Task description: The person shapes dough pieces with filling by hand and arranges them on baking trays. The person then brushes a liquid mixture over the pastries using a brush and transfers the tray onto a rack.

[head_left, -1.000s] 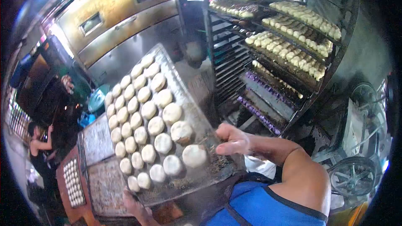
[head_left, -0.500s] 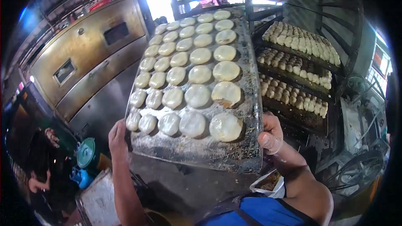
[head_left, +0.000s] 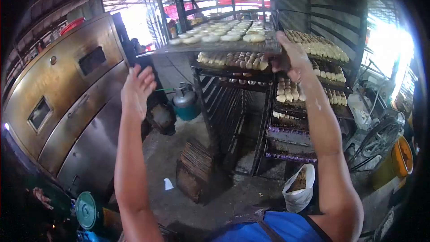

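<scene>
A dark baking tray point(head_left: 179, 49) carrying rows of flat, round, pale dough pieces point(head_left: 230, 37) sits level in the upper part of a metal rack, its front left corner jutting out. My left hand point(head_left: 138, 85) is below and left of that corner, apart from the tray, fingers spread and holding nothing. At the tray's right front edge is my right hand point(head_left: 291, 58), one finger stretched along the side and the others bent in shadow under the edge. Just below the tray, another rack level holds a tray of small dough pieces point(head_left: 233, 59).
A second rack on the right holds trays of dough rolls point(head_left: 313, 45). On the left stands a large metal oven point(head_left: 76, 80). A gas cylinder point(head_left: 184, 101), stacked dark trays point(head_left: 195, 170), a white sack point(head_left: 301, 188) and a yellow bucket point(head_left: 394, 163) stand around the floor.
The tray has gone from tilted up between both hands to level and farther forward, into the rack. My left hand has let go of its left edge. The view has shifted.
</scene>
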A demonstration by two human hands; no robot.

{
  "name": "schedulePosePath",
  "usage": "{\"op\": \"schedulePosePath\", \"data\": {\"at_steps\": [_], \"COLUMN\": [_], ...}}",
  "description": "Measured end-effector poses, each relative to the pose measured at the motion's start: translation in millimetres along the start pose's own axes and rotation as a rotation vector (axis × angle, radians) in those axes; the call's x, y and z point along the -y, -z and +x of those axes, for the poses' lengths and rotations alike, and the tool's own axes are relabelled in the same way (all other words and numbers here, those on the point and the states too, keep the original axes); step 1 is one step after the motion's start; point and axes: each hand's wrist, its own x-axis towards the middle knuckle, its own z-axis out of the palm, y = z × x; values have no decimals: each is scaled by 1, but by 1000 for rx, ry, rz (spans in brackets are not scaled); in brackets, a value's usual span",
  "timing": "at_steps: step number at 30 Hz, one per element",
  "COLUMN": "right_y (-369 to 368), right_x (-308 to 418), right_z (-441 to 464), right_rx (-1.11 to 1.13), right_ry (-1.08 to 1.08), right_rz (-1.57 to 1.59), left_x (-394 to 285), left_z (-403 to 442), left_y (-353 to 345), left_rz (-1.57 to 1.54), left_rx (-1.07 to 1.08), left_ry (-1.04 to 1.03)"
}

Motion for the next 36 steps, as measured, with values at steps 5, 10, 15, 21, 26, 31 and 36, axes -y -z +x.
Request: {"op": "schedulePosePath", "data": {"at_steps": [5, 10, 15, 21, 26, 31, 36], "right_y": [-43, -78, -86, -100, -100, -111, -122], "right_x": [28, 30, 34, 5, 3, -1, -11], "right_z": [-38, 44, 132, 167, 114, 87, 103], "right_rx": [-338, 22, 159, 145, 312, 262, 258], "right_ry": [872, 1098, 744, 671, 724, 896, 764], "right_rz": [-633, -1472, -1686, -1660, -1621, -1647, -1797], "left_x": [56, 85, 134, 168, 173, 183, 194], "left_z": [-66, -138, -237, -286, -331, -352, -376], "left_y": [88, 132, 178, 162, 181, 196, 200], "left_rz": [403, 544, 400, 249, 205, 209, 135], "left_rx": [22, -23, -432, -474, -607, -696, -740], "left_ry": [175, 305, 361, 404, 498, 408, 392]}}
